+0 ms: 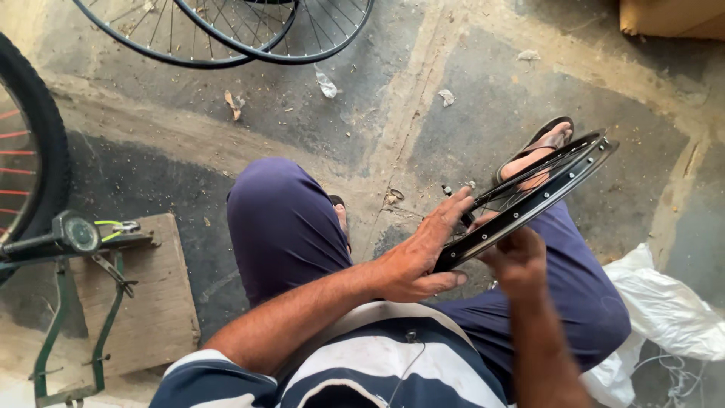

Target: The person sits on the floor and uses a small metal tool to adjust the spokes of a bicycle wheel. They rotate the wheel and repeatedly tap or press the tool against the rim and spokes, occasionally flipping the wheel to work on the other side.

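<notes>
A seated person holds a black metal bicycle wheel rim (529, 204) over the lap, its visible long axis running from about 8 o'clock up to 2 o'clock. The left hand (419, 261) grasps the rim's lower end, fingers spread along it. The right hand (517, 257) closes around the rim from beneath, just beside the left, toward 3 o'clock.

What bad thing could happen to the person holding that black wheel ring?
The black rim rests across the lap, gripped only at its near end by the left hand and right hand; it might tip off onto the sandalled foot. Fingers reach inside among the spokes and could get pinched. The small dark part on the floor could get lost.
</notes>
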